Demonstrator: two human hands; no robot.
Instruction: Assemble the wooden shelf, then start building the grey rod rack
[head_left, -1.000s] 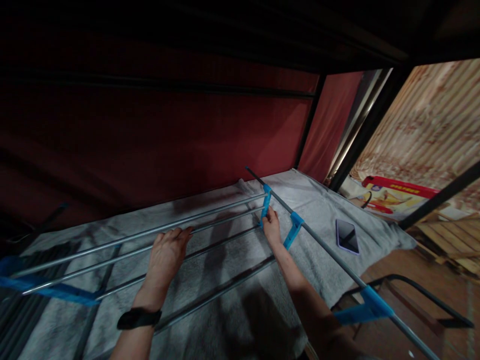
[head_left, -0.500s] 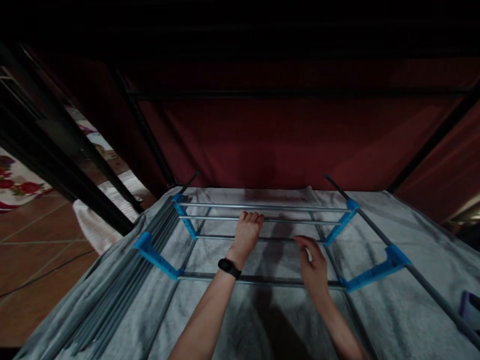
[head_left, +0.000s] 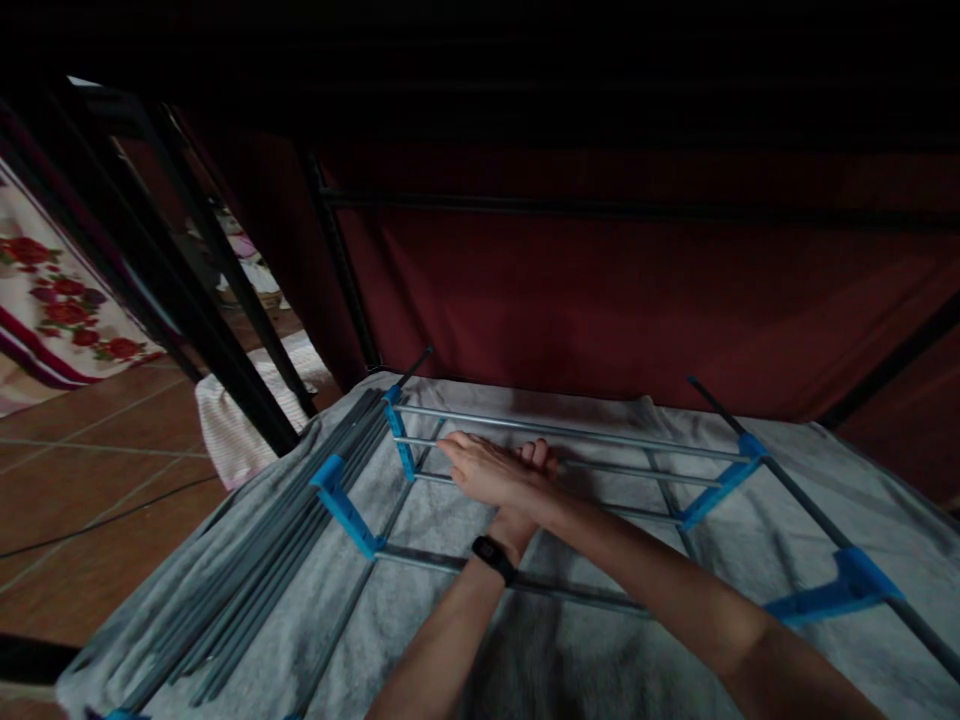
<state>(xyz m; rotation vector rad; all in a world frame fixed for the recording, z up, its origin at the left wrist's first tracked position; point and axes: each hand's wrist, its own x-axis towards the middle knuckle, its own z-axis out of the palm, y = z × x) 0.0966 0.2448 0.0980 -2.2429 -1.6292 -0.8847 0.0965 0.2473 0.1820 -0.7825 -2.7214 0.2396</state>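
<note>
A partly assembled rack of grey metal rods and blue plastic brackets lies on a grey blanket point(head_left: 600, 650). My left hand point(head_left: 537, 456), with a black band on its wrist, has its fingers curled round the second rod point(head_left: 626, 468). Crossing over that wrist, my right hand point(head_left: 484, 472) reaches left along the same rod, fingers stretched out; its contact with the rod is partly hidden. Left of it are a blue bracket point(head_left: 400, 435) and a nearer blue bracket point(head_left: 346, 508). Another blue bracket point(head_left: 720, 490) joins the rods on the right.
Several loose grey tubes point(head_left: 255, 560) lie bundled along the blanket's left side. Black metal posts point(head_left: 225, 260) and a dark red cloth point(head_left: 600, 300) stand beyond. Dark bars cross overhead. On the tiled floor are a cable point(head_left: 112, 515) and a whitish cloth point(head_left: 236, 420).
My right hand has moved from the right side across my left wrist to the left part of the rod. My left hand keeps hold of the rod. The view has turned left.
</note>
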